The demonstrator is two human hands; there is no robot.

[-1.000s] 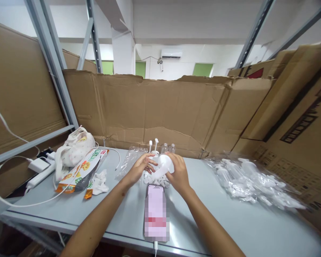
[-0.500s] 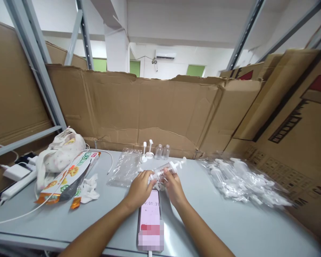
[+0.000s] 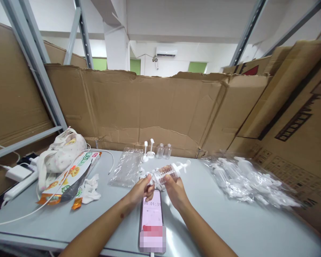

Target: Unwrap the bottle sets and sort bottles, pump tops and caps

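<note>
Transparent syringe-like tube (image 3: 163, 171), held tilted above the table (image 3: 211, 203), with its white handle (image 3: 184, 165) toward the upper right. Your right hand (image 3: 176, 189) grips the barrel; your left hand (image 3: 141, 190) pinches the lower-left end. Small white parts (image 3: 159, 186) lie behind the phone (image 3: 151, 217), which is nearer you.

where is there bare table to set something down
Bare: grey tabletop between right forearm and bag of white parts; a smaller patch between left forearm and tissue. Crowded: around both hands, with pump bottle, white pieces and phone; the left end, with snack packet and cloth bag.
</note>
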